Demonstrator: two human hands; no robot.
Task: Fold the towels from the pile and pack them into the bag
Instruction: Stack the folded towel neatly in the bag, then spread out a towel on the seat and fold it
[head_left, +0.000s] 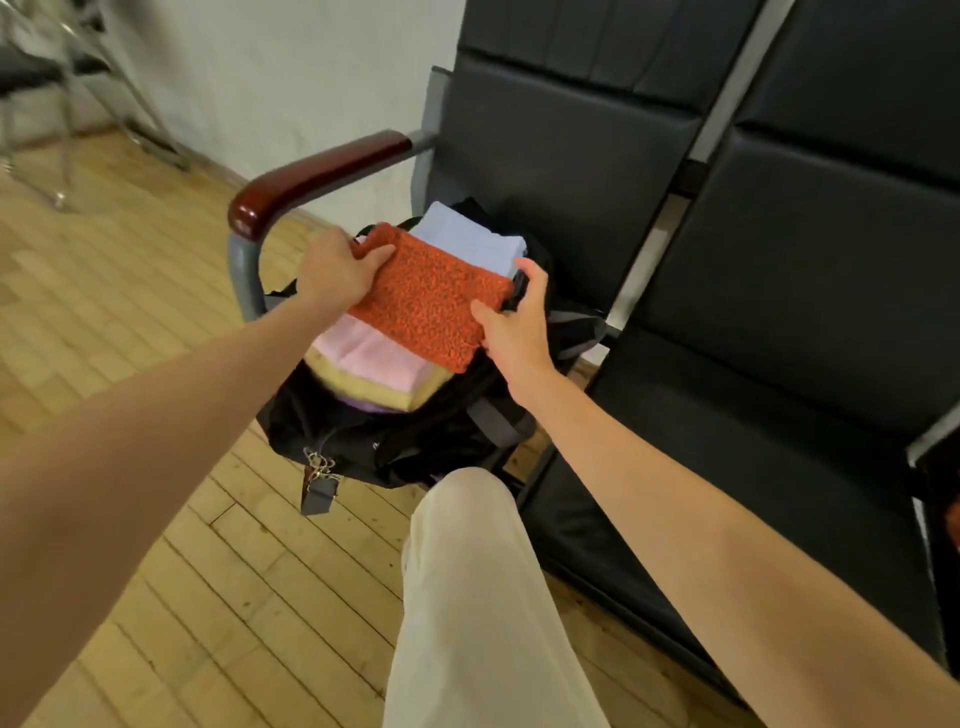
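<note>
Near edge, 6 o'clock: pale trouser leg (483, 597) over the wooden floor (156, 519). Mid-frame: black bag (395, 441) open on the dark seat (727, 415) at the row's end. Inside, folded pink towel (374, 353) over yellow towel (374, 387); light blue towel (467, 239) at the bag's 12 o'clock. Left hand (337, 270) grips the orange towel (434, 299) at its 10 o'clock corner; right hand (511, 317) pinches its 4 o'clock edge. Orange towel is folded, atop the stack. Beyond, 11 o'clock: dark red armrest (311, 176).
</note>
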